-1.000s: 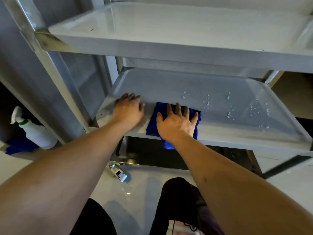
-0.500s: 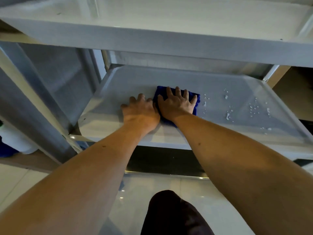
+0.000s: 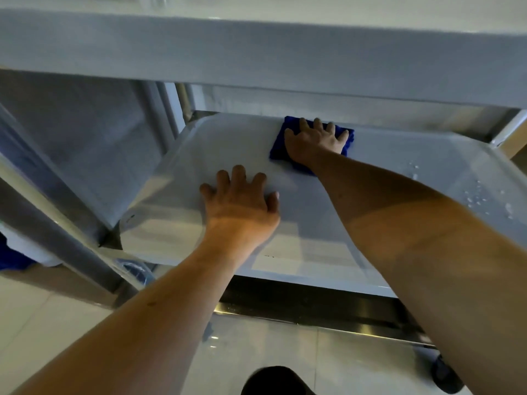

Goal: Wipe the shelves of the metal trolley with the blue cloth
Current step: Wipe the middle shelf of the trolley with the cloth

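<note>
The metal trolley's middle shelf point(image 3: 199, 149) fills the centre of the head view, under the upper shelf point(image 3: 256, 58). A folded blue cloth point(image 3: 278, 146) lies at the far edge of the middle shelf. My right hand point(image 3: 316, 139) presses flat on the cloth with fingers spread. My left hand point(image 3: 242, 201) rests palm-down on the bare shelf, nearer the front and left of the cloth. Water droplets point(image 3: 479, 195) remain on the right part of the shelf.
The upper shelf's front rim hangs low over the reach. A slanted trolley upright point(image 3: 57, 223) runs at the left. Below are the dark bottom shelf point(image 3: 313, 303), a trolley wheel point(image 3: 445, 374) at lower right, the glossy tiled floor point(image 3: 71, 323), and my knee point(image 3: 273, 380).
My right hand has pushed the cloth from the front edge to the back of the shelf. My left hand slid forward onto the shelf. The camera moved lower and closer.
</note>
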Tool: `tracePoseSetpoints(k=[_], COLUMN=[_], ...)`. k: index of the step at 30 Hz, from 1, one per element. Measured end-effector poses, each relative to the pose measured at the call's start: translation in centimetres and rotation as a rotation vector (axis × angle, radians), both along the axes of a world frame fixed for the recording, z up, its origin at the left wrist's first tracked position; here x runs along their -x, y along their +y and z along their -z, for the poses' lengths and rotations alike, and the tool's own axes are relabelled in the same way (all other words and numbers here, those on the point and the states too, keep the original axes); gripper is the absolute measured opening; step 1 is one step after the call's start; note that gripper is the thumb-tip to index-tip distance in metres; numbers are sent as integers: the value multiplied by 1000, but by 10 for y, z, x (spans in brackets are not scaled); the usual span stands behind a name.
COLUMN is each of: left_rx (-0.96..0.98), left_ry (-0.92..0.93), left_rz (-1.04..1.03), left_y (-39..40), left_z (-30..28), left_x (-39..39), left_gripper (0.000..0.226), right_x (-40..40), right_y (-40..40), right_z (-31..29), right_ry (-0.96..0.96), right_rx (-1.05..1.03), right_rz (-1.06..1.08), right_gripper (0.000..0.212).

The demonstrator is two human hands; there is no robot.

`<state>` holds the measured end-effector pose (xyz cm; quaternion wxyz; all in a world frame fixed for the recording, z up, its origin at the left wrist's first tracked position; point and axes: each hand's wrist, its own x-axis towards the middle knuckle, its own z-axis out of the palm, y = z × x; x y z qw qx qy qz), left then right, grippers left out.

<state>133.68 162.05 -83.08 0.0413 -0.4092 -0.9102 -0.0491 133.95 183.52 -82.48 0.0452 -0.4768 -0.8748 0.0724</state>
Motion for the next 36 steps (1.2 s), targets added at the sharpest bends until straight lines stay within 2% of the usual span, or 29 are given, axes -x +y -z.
tracePoseSetpoints(k=[11, 19, 26, 36], left_rx=[13, 24, 52, 79], left_ry=[14, -47, -61, 4], left_rz=[-8, -16, 11, 52], left_y=[1, -5, -14, -36], left_z=[1, -8, -6, -13], left_x=[0, -5, 0, 7], left_gripper=[47, 37, 48, 50], right_x=[-34, -97, -140, -171], right_y=[-38, -105, -165, -211], right_z=[1, 0, -4, -1], right_ry=[-9, 2, 1, 34], right_rx=[18, 65, 88, 65], right_rz=[-32, -45, -34, -116], right_gripper=[67, 67, 68, 68])
